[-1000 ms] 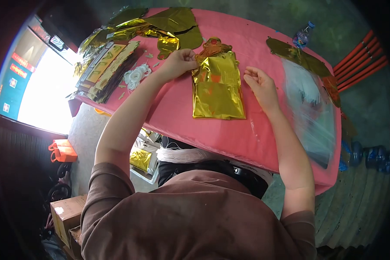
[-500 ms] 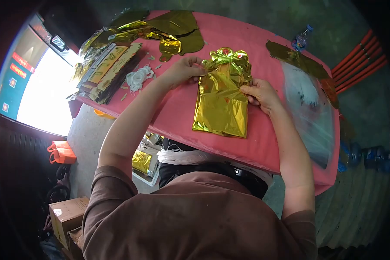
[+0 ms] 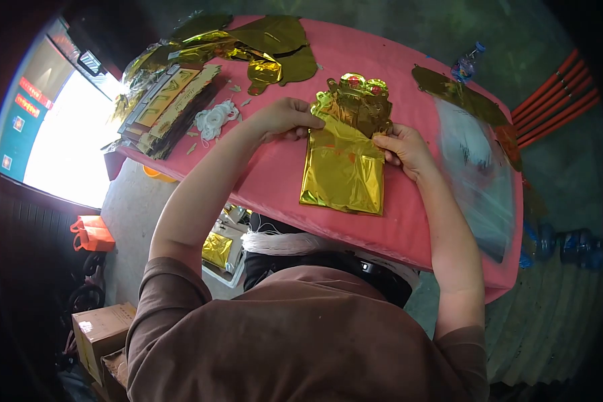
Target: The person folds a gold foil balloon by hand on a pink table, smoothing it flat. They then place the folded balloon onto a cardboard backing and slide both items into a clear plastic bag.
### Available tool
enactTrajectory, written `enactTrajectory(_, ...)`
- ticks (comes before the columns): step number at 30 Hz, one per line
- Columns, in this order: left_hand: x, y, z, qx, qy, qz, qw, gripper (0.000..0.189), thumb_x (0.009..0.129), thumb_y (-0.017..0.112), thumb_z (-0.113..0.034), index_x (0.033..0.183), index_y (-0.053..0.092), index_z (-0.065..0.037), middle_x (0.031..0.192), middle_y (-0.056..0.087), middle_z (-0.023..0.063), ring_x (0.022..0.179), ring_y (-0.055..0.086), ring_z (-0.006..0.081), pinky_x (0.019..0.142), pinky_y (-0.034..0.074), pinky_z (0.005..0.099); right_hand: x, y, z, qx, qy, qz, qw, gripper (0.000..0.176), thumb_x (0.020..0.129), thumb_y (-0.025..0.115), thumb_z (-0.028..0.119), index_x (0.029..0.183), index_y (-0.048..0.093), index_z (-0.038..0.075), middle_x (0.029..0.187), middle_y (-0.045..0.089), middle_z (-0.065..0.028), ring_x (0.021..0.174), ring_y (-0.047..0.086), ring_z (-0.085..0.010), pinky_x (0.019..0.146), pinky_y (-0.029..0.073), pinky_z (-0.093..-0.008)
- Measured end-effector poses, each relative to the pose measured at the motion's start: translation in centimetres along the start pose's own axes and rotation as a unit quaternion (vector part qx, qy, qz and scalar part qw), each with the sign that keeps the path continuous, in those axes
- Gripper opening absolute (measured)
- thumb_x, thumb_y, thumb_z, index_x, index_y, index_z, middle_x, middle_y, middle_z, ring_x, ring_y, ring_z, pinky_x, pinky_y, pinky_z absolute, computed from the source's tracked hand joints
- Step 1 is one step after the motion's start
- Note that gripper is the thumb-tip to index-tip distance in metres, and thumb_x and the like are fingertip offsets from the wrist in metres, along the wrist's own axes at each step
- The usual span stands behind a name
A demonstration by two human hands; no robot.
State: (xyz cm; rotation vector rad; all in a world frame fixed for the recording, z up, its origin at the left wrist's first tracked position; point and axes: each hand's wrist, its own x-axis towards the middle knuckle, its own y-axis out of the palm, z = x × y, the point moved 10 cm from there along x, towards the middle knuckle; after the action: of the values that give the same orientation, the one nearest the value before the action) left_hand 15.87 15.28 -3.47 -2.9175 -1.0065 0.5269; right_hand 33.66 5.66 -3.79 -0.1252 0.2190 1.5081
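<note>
A folded gold foil balloon (image 3: 344, 177) lies on the pink-covered table (image 3: 409, 224) in front of me. Its lower part forms a neat rectangle, while the top end is crumpled, with two round red spots. My left hand (image 3: 287, 121) pinches the foil's left edge near the top between thumb and fingers. On the opposite side, my right hand (image 3: 402, 147) grips the right edge with the thumb on top. A fold of foil runs slanting between the two hands.
Printed cards (image 3: 164, 110) are stacked at the left beside white ribbon coils (image 3: 216, 119). More gold foil (image 3: 268, 43) lies at the back. Clear plastic bags (image 3: 472, 174) and a bottle (image 3: 467, 63) are on the right. Below the table edge sits a bin (image 3: 226, 271) holding foil packets.
The foil's top part has opened out upward, showing both red spots and a darker gold area. My left hand has moved slightly down and right; my right hand stays nearly in place.
</note>
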Motion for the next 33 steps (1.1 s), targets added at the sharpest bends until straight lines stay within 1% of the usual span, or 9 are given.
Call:
enactTrajectory(1, 0.2, 0.2, 0.4, -0.063, -0.004, 0.025, 0.998, 0.015, 0.078, 0.069, -0.016, 0.076, 0.059, -0.005, 0.059, 0.055, -0.001, 0.047, 0.047, 0.0044, 0.041, 0.035, 0.0172, 0.0, 0.0, 0.1, -0.007, -0.003, -0.002, 1.0, 0.008, 0.079, 0.065, 0.007, 0.085, 0.06, 0.005, 0.07, 0.059, 0.001, 0.048, 0.048, -0.0026, 0.037, 0.031, -0.0156)
enactTrajectory(5, -0.7, 0.6, -0.3, -0.068, -0.003, 0.003, 0.998, 0.012, 0.078, 0.069, -0.013, 0.077, 0.06, -0.006, 0.06, 0.056, -0.0011, 0.047, 0.049, 0.004, 0.041, 0.036, 0.0168, 0.1, 0.2, 0.2, -0.029, -0.006, -0.004, 1.0, 0.009, 0.079, 0.065, 0.008, 0.086, 0.061, 0.004, 0.069, 0.059, 0.0007, 0.048, 0.048, -0.0028, 0.037, 0.032, -0.0158)
enactTrajectory(13, -0.4, -0.3, -1.3, 0.152, 0.143, -0.095, 0.973, 0.02, 0.074, 0.07, -0.009, 0.068, 0.052, -0.002, 0.058, 0.047, -0.0031, 0.052, 0.042, 0.0056, 0.048, 0.036, 0.0239, 0.5, -0.1, 0.2, -0.088, -0.004, 0.009, 0.996, 0.012, 0.078, 0.067, 0.009, 0.087, 0.061, 0.004, 0.07, 0.059, 0.0, 0.052, 0.051, -0.0056, 0.04, 0.038, -0.0172)
enactTrajectory(17, -0.8, 0.0, -1.5, 0.154, 0.149, -0.105, 0.971, 0.024, 0.074, 0.069, -0.008, 0.065, 0.048, -0.003, 0.058, 0.043, -0.0032, 0.054, 0.038, 0.006, 0.049, 0.033, 0.0253, 0.4, 0.2, 0.1, -0.07, 0.008, 0.033, 0.997, 0.014, 0.078, 0.067, 0.009, 0.088, 0.059, 0.003, 0.07, 0.059, -0.0004, 0.054, 0.052, -0.0059, 0.042, 0.04, -0.0166)
enactTrajectory(19, -0.9, 0.1, -1.3, 0.184, 0.126, -0.09, 0.971, 0.015, 0.078, 0.067, -0.007, 0.073, 0.053, -0.003, 0.062, 0.044, -0.0059, 0.057, 0.041, 0.0028, 0.052, 0.035, 0.0208, 0.1, 0.4, 0.3, -0.056, 0.017, 0.04, 0.997, 0.015, 0.078, 0.066, 0.009, 0.088, 0.059, 0.002, 0.071, 0.059, -0.0019, 0.055, 0.053, -0.0064, 0.042, 0.04, -0.0173)
enactTrajectory(23, -1.7, 0.3, -2.1, 0.207, 0.119, -0.099, 0.966, 0.016, 0.078, 0.068, -0.008, 0.072, 0.053, -0.002, 0.062, 0.043, -0.0066, 0.057, 0.039, 0.0029, 0.051, 0.034, 0.0218, 0.1, 0.2, 0.0, -0.021, 0.044, 0.055, 0.997, 0.015, 0.078, 0.065, 0.006, 0.09, 0.057, 0.0, 0.072, 0.06, -0.0038, 0.055, 0.054, -0.0072, 0.042, 0.041, -0.0178)
enactTrajectory(26, -1.8, 0.4, -2.0, 0.2, 0.142, -0.103, 0.964, 0.014, 0.077, 0.068, -0.01, 0.076, 0.057, -0.001, 0.062, 0.042, -0.0069, 0.057, 0.039, 0.0032, 0.051, 0.034, 0.0223, 0.2, 0.2, 0.1, -0.076, 0.028, 0.049, 0.996, 0.018, 0.078, 0.063, 0.004, 0.094, 0.057, -0.001, 0.073, 0.06, -0.0037, 0.054, 0.052, -0.0066, 0.042, 0.039, -0.0176)
enactTrajectory(32, -4.1, 1.2, -3.4, 0.247, 0.2, -0.14, 0.938, 0.016, 0.076, 0.067, -0.008, 0.089, 0.062, -0.001, 0.062, 0.049, 0.001, 0.057, 0.045, 0.008, 0.053, 0.039, 0.0255, -0.9, 1.1, 1.8, -0.215, -0.047, -0.006, 0.975, 0.017, 0.078, 0.06, 0.001, 0.096, 0.06, 0.001, 0.07, 0.057, 0.001, 0.054, 0.05, -0.0052, 0.047, 0.04, -0.0202)
enactTrajectory(33, -4.8, 1.5, -4.1, 0.271, 0.251, -0.153, 0.917, 0.013, 0.076, 0.065, -0.007, 0.085, 0.06, -0.001, 0.066, 0.053, 0.0051, 0.061, 0.051, 0.0148, 0.057, 0.042, 0.0291, -1.0, 1.4, 1.4, -0.215, -0.046, -0.005, 0.976, 0.017, 0.078, 0.06, 0.001, 0.096, 0.06, 0.001, 0.07, 0.057, 0.001, 0.054, 0.05, -0.0052, 0.047, 0.04, -0.0202)
